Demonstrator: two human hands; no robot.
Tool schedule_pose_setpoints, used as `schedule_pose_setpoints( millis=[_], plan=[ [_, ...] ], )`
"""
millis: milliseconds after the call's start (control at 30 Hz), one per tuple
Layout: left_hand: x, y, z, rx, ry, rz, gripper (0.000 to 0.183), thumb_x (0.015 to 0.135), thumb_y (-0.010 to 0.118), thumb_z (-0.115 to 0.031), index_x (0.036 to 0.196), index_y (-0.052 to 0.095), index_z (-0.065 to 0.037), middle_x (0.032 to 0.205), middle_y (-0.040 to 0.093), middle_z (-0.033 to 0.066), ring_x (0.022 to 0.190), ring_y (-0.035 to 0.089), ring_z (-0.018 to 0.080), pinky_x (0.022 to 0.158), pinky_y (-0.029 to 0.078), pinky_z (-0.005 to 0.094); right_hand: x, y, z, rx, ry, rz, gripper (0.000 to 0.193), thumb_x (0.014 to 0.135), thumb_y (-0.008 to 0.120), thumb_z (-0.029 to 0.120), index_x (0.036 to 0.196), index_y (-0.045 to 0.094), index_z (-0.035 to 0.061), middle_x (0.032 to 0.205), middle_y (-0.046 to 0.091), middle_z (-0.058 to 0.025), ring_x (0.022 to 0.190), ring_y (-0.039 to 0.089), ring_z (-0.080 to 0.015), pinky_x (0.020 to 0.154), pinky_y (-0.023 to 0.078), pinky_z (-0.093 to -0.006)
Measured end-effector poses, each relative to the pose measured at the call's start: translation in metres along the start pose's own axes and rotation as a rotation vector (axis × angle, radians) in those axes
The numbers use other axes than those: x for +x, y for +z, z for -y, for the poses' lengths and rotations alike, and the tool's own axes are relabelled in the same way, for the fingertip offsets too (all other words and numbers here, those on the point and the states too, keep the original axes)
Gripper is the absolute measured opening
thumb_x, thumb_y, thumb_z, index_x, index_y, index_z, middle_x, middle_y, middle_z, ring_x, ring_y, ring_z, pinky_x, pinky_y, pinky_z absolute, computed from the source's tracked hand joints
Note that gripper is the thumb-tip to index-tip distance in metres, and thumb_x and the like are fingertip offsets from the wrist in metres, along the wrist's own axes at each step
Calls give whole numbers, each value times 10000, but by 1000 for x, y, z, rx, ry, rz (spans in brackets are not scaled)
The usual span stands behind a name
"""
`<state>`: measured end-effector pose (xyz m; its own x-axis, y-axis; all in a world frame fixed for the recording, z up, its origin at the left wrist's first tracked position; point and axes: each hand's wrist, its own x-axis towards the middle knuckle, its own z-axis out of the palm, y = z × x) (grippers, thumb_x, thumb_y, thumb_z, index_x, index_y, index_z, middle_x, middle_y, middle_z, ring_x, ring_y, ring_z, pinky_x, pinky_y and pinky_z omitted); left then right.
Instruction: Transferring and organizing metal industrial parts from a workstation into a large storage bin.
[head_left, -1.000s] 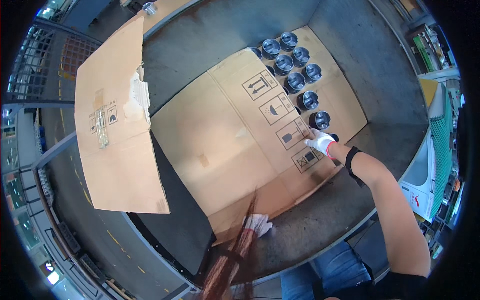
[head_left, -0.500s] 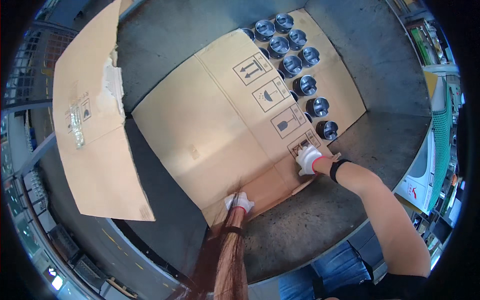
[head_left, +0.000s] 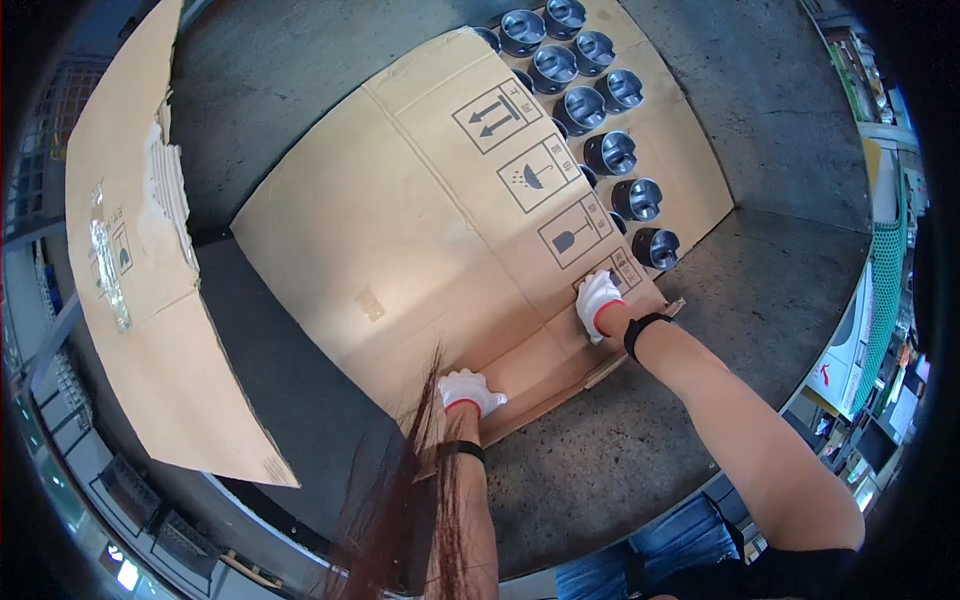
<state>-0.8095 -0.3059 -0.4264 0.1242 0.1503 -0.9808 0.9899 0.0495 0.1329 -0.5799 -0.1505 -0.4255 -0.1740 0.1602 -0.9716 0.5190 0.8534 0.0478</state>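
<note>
Cardboard sheet (head_left: 400,225): matt, smooth. Cylinders (head_left: 611,153), one o'clock: glossy metal. Bin wall (head_left: 760,110), two o'clock: dull, scuffed. Gloves (head_left: 598,300): cloth.

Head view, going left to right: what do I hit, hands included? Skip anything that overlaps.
Torn-edged cardboard panel → white-gloved left hand → white-gloved right hand → lowest dark metal cylinder → green mesh.
</note>
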Motion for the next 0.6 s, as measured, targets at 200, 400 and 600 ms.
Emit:
schedule_pose_setpoints(
  millis=[200,400,600],
  plan=[
    [11,20,30,-20,121,48,788,856,555,-781,1289,706,-141,1365,631,123,1270,589,328,1062,462,462,3,-8,7,-3,-38,5,735,727,841,522,1308,694,97,1334,662,-112,1275,582,-307,1025,431,-507],
    [0,-17,6,-29,85,176,817,874,515,-796,1335,678,-142,1446,588,142,1338,556,327,1133,425,448,20,12,12,49,84,0,628,739,798,462,1232,727,80,1304,673,-126,1251,599,-299,996,427,-478],
    [-22,50,-8,-97,234,281,796,909,486,-720,1394,626,-104,1477,574,139,1357,547,319,1121,435,440,-44,1,55,197,-255,134,563,840,674,569,1154,770,112,1176,744,-123,1104,704,-304,886,551,-485]
  ],
)
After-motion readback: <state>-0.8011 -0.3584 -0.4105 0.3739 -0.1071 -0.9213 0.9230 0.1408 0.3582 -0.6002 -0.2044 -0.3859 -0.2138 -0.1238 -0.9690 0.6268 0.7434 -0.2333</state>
